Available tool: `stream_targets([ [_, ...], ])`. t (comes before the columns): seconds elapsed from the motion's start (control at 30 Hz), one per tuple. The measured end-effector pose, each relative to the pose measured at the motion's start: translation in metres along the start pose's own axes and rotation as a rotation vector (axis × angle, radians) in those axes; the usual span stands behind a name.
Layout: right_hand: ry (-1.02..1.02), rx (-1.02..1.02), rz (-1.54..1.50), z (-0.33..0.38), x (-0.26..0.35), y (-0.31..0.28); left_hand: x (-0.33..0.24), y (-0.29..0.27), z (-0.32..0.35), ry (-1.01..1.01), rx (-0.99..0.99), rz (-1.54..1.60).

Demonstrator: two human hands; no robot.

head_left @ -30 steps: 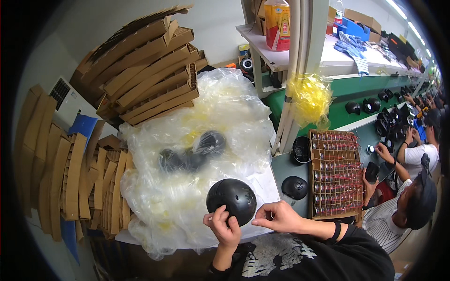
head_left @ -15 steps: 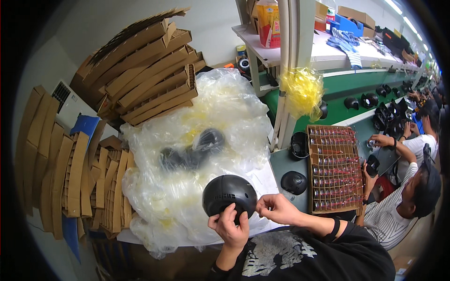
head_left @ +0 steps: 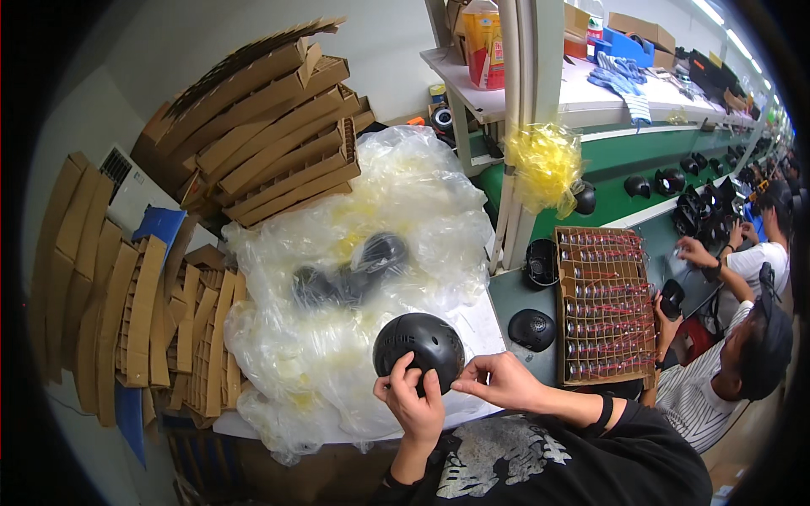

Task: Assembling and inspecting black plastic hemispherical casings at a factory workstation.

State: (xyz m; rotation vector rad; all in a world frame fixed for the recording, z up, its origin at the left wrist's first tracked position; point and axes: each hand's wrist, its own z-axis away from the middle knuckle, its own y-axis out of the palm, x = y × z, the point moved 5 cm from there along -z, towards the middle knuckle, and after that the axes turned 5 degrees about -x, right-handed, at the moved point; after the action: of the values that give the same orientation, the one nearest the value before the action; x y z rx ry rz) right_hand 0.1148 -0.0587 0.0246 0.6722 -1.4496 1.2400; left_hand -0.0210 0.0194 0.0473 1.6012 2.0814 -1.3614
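Just below and right of the grip of our left hand (head_left: 413,405), we see large pale print (head_left: 498,455) across a black shirt (head_left: 633,464); well beyond that grip, a bottle (head_left: 484,29) bears a red-and-yellow label (head_left: 486,61). We cannot read either clearly.

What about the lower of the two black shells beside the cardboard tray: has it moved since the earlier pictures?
No: that black shell lies close left of the cardboard tray, just as before.
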Motion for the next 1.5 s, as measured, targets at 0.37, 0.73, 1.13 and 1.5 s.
stream_targets([
  [0.37,-0.069,-0.054,-0.255,-0.007,-0.009,0.002,0.014,0.008,-0.001,-0.103,-0.012,0.131],
  [0.73,0.226,-0.156,-0.565,-0.016,-0.064,0.024,0.035,0.055,-0.01,-0.171,0.128,0.16],
  [1.13,-0.368,-0.656,-0.271,-0.008,0.038,-0.162,0.12,0.0,-0.004,-0.529,-0.049,0.876],
  [1.5,-0.121,-0.727,0.895,-0.061,0.015,-0.185,0.052,-0.011,-0.022,-0.525,0.123,1.162],
])
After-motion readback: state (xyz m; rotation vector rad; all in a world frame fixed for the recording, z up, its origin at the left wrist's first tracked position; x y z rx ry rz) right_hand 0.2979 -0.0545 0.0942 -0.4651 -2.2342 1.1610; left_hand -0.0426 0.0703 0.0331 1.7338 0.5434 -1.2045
